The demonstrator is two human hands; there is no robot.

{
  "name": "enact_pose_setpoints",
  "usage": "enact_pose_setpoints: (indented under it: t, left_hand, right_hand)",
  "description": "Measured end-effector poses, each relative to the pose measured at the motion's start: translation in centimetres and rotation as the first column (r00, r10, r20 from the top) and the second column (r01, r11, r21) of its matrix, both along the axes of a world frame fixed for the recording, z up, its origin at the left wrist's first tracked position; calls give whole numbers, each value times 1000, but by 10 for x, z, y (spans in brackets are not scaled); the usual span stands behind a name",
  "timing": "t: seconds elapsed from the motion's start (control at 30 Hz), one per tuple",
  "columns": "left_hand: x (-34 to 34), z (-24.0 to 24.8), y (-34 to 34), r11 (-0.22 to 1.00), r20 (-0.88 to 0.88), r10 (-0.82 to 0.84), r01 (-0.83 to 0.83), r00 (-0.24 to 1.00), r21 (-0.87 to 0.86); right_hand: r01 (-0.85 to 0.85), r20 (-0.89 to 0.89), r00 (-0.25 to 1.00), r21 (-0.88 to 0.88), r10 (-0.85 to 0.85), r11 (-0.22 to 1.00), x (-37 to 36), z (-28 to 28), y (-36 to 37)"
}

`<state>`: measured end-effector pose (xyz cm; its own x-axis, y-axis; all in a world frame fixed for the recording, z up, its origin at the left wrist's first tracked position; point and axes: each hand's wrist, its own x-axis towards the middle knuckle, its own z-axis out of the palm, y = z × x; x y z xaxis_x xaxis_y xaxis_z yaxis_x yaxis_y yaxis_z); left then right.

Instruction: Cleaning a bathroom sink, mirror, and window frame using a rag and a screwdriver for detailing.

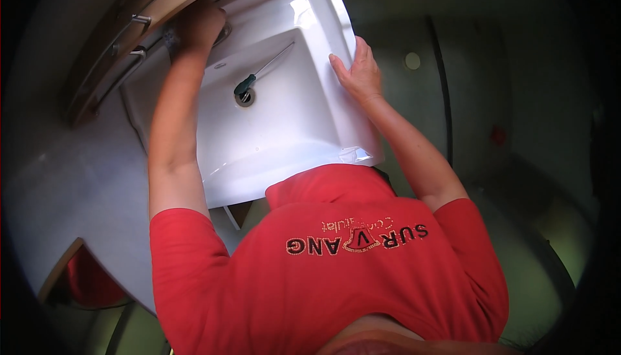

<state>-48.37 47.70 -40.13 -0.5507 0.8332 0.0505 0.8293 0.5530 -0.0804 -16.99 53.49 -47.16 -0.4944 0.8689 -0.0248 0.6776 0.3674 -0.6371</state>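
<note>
A white rectangular washbasin (pixel 278 129) lies in front of me. In its bowl a screwdriver (pixel 244 85) with a dark green handle rests across the drain hole (pixel 244 99), its thin shaft pointing to the far right. My left hand (pixel 197 24) reaches to the back left of the basin, beside a shiny metal part (pixel 223 33) that looks like a tap. Its fingers are hidden, so I cannot see what they hold. On the basin's right edge rests my right hand (pixel 360 75), thumb on the rim and apart from the fingers, which lie along the outer side.
A curved wooden-edged cabinet or frame (pixel 162 6) with metal handles (pixel 139 20) runs close behind my left hand. To the left is a pale counter (pixel 84 180). A dark gap line (pixel 441 83) and a small round pale disc (pixel 412 61) show at right.
</note>
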Motion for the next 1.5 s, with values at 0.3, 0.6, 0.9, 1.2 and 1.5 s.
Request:
enact_pose_setpoints:
  t: [0.3, 0.6, 0.9, 1.2, 1.5]
  left_hand:
    - [88, -56, 45, 972, 50, -178, 183, 983, -149]
    - [135, -89, 67, 747, 73, -298, 185, 952, 639]
    - [265, -90, -32, 900, 306, -251, 105, 919, 423]
    - [366, -33, -139, 959, 522, -184, 37, 833, 279]
    - [306, -26, -278, 947, 372, 165, -252, 913, 198]
  right_hand:
    - [-16, -37, 999, -11, 15, 1000, 3, 1, -1]
    - [-9, -183, 983, -63, -2, 998, 9, -13, 3]
    - [-162, -90, 963, 561, 254, 812, 10, -73, 26]
    - [-56, -215, 976, -71, 40, 996, 17, -25, 10]
    - [-74, -169, 984, -49, 65, 996, 24, -32, 1]
